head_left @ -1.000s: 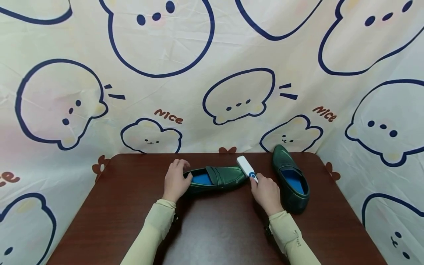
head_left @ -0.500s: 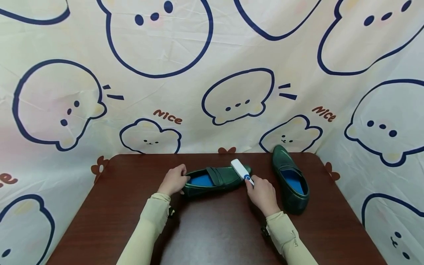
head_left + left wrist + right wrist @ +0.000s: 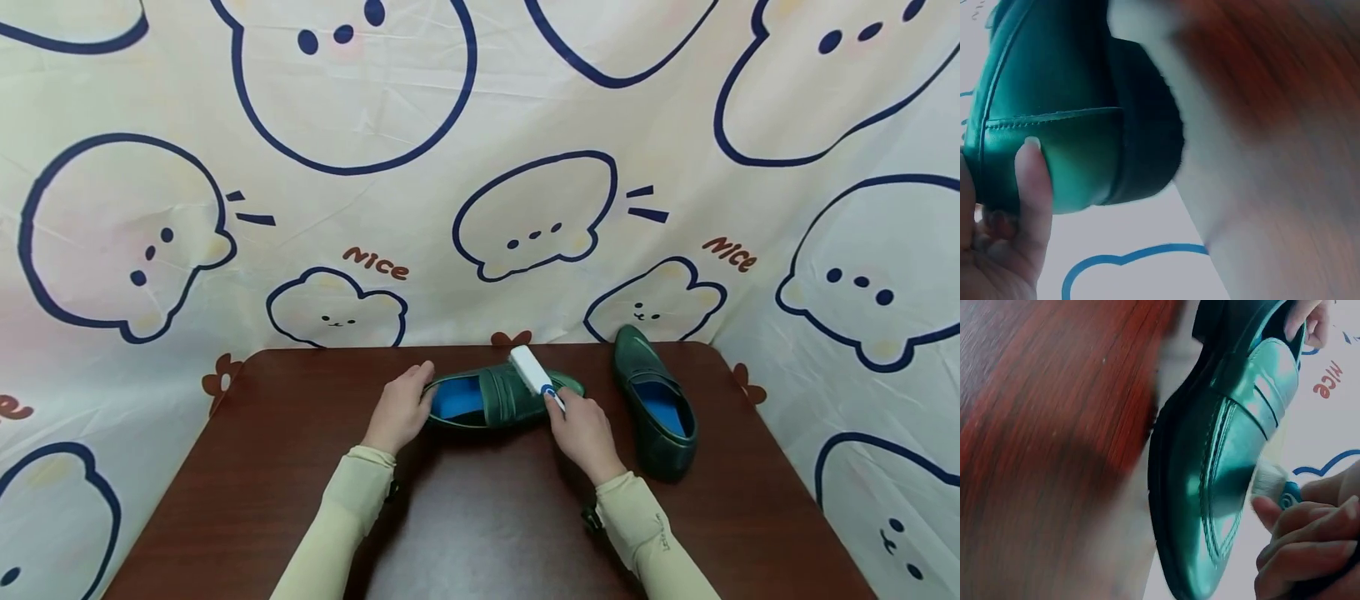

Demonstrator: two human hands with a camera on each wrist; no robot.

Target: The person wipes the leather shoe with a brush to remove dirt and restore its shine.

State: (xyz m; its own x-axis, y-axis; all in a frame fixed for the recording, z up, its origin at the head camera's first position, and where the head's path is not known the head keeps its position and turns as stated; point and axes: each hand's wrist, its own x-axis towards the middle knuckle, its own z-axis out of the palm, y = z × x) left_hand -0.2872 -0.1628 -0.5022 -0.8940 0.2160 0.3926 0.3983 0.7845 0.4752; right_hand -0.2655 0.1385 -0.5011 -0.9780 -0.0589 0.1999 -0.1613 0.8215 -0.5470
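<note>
A green loafer [image 3: 517,396] with a blue insole lies sideways at the table's far middle, toe to the right. My left hand [image 3: 396,411] grips its heel; in the left wrist view the thumb [image 3: 1034,187] presses the outside of the heel. My right hand [image 3: 588,433] holds a small brush [image 3: 529,371] by its blue-and-white handle. The white brush head is at the loafer's upper, just ahead of the strap. In the right wrist view the white bristles [image 3: 1267,480] meet the far side of the upper, partly hidden by the loafer.
A matching green loafer [image 3: 643,358] stands to the right, toe toward the back and touching the table's far edge. Brown wooden table [image 3: 480,533] lies under both. A cartoon-printed cloth [image 3: 420,208] hangs behind and along the sides.
The brush has moved left from the toe tip onto the upper. My left hand has taken hold of the heel, and the loafer has shifted slightly right and tilted to show more of its inside.
</note>
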